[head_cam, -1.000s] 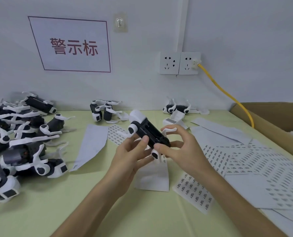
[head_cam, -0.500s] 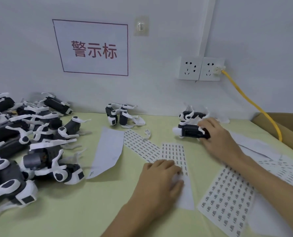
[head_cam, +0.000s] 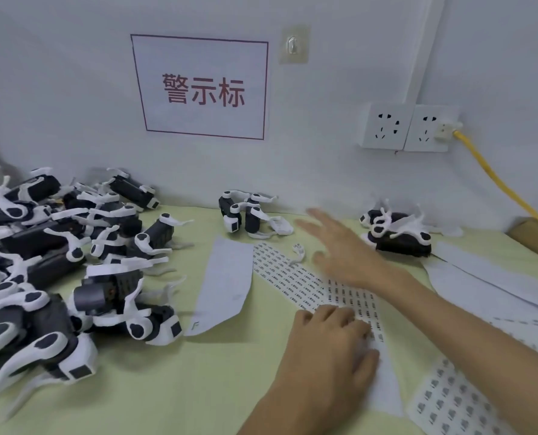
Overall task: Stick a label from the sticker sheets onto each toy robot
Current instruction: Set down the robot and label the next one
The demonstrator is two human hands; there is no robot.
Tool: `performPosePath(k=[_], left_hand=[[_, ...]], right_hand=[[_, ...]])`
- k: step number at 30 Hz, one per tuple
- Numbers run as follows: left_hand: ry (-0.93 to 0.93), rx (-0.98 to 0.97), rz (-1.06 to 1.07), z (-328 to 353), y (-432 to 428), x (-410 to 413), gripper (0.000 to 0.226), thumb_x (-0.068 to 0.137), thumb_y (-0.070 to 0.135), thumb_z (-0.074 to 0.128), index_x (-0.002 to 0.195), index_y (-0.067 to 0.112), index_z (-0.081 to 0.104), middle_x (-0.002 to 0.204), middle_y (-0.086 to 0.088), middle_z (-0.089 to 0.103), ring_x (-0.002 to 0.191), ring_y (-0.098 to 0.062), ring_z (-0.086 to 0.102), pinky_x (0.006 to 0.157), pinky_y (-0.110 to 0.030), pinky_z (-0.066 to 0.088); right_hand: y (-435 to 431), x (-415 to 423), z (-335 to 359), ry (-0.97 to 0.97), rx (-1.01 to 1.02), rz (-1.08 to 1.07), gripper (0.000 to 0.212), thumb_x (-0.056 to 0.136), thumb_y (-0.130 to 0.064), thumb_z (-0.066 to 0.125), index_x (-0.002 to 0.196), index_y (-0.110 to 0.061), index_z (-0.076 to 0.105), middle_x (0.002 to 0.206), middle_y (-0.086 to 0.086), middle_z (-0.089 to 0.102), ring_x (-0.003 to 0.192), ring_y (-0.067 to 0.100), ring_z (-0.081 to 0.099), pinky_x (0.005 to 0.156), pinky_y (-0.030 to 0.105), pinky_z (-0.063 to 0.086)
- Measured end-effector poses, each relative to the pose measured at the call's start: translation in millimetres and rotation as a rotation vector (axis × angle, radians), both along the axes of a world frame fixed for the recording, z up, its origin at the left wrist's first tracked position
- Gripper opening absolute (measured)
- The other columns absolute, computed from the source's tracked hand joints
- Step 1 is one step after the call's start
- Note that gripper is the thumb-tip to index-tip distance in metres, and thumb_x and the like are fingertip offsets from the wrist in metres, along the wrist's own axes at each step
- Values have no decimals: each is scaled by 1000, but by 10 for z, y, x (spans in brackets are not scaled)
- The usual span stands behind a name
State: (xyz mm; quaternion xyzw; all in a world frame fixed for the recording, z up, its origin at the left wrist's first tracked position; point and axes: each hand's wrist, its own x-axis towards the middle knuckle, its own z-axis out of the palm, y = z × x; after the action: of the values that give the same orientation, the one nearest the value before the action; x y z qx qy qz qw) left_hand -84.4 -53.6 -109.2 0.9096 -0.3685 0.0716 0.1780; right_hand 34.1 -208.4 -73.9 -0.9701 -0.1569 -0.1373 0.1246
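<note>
Low in frame the left hand presses relaxed fingers on a sticker sheet on the counter, while mid-frame the blurred right hand, fingers spread wide and empty, points toward two toy robots by the wall, apparently fetching the next one, which needs a grasp round its body.

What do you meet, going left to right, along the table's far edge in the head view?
Large pile of toy robots → pair of toy robots → small heap of toy robots → cardboard box.
</note>
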Motion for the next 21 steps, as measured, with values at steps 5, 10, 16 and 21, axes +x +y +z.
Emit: performPosePath(k=[5, 10, 16, 21], left_hand=[[-64, -24, -29, -9, -5, 0, 40, 99, 47, 43, 125, 25, 64, 140, 5, 58, 132, -20, 47, 103, -43, 37], [-71, 101, -31, -112, -66, 38, 38, 74, 61, 41, 84, 42, 72, 91, 22, 68, 87, -2, 66, 66, -21, 49], [-4, 139, -16, -144, -109, 49, 39, 67, 63, 38, 76, 46, 71, 82, 24, 65, 80, 2, 64, 62, -18, 47], [-23, 110, 2, -143, -114, 34, 40, 69, 61, 35, 76, 45, 72, 82, 25, 66, 81, 2, 65, 65, -18, 51]], right_hand=[[276, 414, -201, 165, -277, 79, 53, 110, -38, 28, 161, -32, 18, 171, -4, -1, 156, 17, 12, 122, 45, 18], [157, 737, -245, 165, -198, -198, 57, 110, -33, 29, 162, -22, 11, 171, 4, 0, 148, 31, 32, 116, 50, 32], [123, 876, -184, 156, -294, -151, 49, 110, -34, 25, 158, -25, 28, 162, 2, 35, 140, 28, 41, 111, 49, 33], [-226, 807, -27, 173, -447, -658, 44, 105, -32, 37, 144, -11, 41, 146, 13, 48, 134, 32, 46, 115, 53, 29]])
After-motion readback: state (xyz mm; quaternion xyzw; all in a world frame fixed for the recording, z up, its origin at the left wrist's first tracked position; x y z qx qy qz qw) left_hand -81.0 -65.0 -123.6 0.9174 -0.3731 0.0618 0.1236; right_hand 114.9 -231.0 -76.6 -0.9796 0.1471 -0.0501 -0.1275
